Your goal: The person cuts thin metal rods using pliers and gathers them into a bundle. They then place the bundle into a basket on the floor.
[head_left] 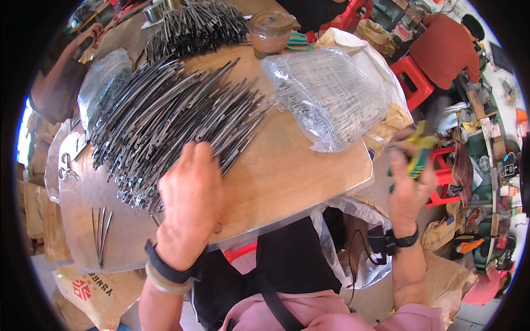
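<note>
A broad heap of thin black and grey strips (149, 121) covers the left half of the wooden table (287, 176). Over its near edge is my left hand (190, 190), fingers curled together; what they hold, if anything, is hidden. Off the table's right edge, my right hand (408, 187) grips pliers (424, 146) with yellow and green handles, their dark jaws smeared by motion and pointing up. A clear plastic bag (331, 96) full of thin pale rods lies on the table right of the heap.
Several loose strips (101, 237) lie at the near left, with small scissors (67, 166) farther back. Behind the heap are another strip bundle (193, 27), a lidded jar (270, 33) and green-handled scissors (299, 42). Red stools (411, 83) and a seated person (446, 49) are at right.
</note>
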